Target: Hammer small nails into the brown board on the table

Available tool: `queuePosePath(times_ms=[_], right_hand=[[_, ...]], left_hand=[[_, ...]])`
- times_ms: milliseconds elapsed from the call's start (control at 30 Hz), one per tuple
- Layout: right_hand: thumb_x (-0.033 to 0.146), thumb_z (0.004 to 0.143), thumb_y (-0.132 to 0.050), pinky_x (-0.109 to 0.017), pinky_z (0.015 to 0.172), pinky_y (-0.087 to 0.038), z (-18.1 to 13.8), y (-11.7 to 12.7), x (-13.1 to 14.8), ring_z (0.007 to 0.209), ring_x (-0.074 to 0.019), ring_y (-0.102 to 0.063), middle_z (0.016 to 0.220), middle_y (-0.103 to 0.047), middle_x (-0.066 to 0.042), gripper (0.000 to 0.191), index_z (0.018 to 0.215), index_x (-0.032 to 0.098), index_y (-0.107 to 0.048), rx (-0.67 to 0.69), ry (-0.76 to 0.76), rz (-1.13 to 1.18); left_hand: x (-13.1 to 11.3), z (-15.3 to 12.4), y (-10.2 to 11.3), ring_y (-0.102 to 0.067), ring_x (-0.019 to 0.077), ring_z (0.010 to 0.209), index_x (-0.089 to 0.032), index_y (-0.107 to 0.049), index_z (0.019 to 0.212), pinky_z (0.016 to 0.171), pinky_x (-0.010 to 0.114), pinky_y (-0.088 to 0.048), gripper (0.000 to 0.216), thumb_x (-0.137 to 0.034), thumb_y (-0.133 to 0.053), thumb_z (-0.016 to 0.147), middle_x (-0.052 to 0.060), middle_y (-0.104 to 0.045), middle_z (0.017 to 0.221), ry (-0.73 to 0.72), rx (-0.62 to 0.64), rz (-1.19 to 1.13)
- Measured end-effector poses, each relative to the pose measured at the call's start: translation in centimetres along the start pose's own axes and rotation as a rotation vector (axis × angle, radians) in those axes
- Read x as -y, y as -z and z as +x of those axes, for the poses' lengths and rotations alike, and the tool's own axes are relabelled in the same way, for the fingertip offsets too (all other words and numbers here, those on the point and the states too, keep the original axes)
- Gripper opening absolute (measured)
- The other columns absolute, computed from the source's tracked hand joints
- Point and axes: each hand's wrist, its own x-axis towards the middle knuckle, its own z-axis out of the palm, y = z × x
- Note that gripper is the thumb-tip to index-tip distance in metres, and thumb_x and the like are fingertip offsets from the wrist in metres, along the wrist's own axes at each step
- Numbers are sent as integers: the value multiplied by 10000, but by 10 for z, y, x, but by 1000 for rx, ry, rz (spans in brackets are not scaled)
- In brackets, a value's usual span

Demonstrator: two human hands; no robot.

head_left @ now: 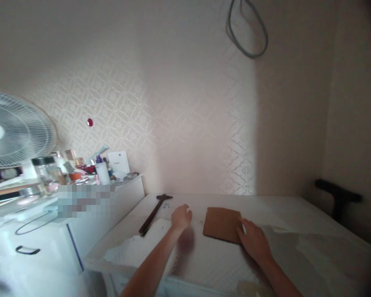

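Note:
A brown cardboard sheet (221, 223) lies flat on the white table (290, 214). My right hand (254, 241) rests on its near right corner with fingers stretched out flat. My left hand (181, 217) hovers over the table left of the sheet, its fingers curled loosely; whether anything is in them is hidden. A dark hammer (153, 214) lies to the left of that hand, head toward the wall. Some tiny dark bits, perhaps nails (166, 206), lie near the hammer head.
A white paper or cloth (136, 247) covers the table's near left part. To the left stands a white drawer unit (80, 235) topped with bottles and jars (102, 171), and a white fan (15, 130). A dark bracket (338, 196) is at right; a grey cable (249, 31) hangs on the wall.

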Motion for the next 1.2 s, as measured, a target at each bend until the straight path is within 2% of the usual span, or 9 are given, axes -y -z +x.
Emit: queuePosePath(times_ms=[133,233,300,367,533,667,933,1067,1200], right_hand=[[234,903,-350,-424,1059,-376,0,-2,-1,1206,-256,-547,1273,-615,-142,453,1263,103,-592,-2,-2,-12],[237,900,-352,-417,1062,-371,-1,-4,-2,1208,-253,-546,1276,-612,-145,452,1253,100,-599,-2,0,-14],[240,900,-349,-415,1064,-367,-1,-5,-4,1211,-252,-543,1282,-607,-148,458,1257,94,-596,1,4,-14],[248,898,-351,-420,1069,-360,-1,-7,-6,1219,-256,-536,1289,-601,-151,461,1256,92,-597,6,-1,-20],[254,894,-327,-423,1063,-365,0,-10,-9,1213,-250,-540,1282,-612,-123,462,1236,139,-615,-1,-3,-16],[253,878,-339,-458,1049,-379,-1,-8,-8,1195,-259,-552,1240,-642,-96,447,1208,191,-635,-13,-10,34],[241,886,-347,-520,1041,-370,-2,-1,1,1211,-289,-531,1256,-637,-80,431,1193,218,-649,9,-25,13],[242,905,-332,-532,1048,-353,-1,-2,3,1235,-297,-508,1312,-599,-76,439,1222,198,-632,26,-31,-12],[230,903,-350,-525,1058,-339,-1,-1,6,1242,-296,-500,1312,-600,-68,427,1225,210,-630,18,-35,5]], left_hand=[[68,9,23,-574,271,1142,-152,-586,1193,891,367,-452,355,-247,-410,900,153,-630,1193,220,-96,259],[115,11,30,-549,304,1155,-98,-566,1202,878,392,-454,388,-296,-414,903,189,-602,1207,335,-76,323],[135,11,29,-536,322,1162,-81,-581,1184,869,390,-458,426,-364,-444,896,198,-599,1201,350,-35,312],[144,13,26,-530,326,1167,-89,-609,1150,866,381,-459,432,-398,-454,890,199,-601,1195,338,-12,298],[139,17,20,-557,289,1148,-115,-613,1130,853,342,-462,363,-337,-413,924,172,-609,1191,290,5,274],[136,17,17,-595,262,1097,-95,-562,1165,840,330,-467,361,-262,-309,968,164,-622,1164,293,-30,284],[141,7,7,-635,232,1024,-134,-554,1145,812,285,-469,393,-261,-212,998,156,-609,1150,218,-146,334],[125,6,17,-643,239,1005,-114,-536,1135,776,296,-476,398,-280,-200,1000,159,-610,1133,260,-156,305],[98,6,30,-637,249,1015,-121,-536,1131,772,313,-475,398,-314,-215,998,148,-613,1161,244,-163,255]])
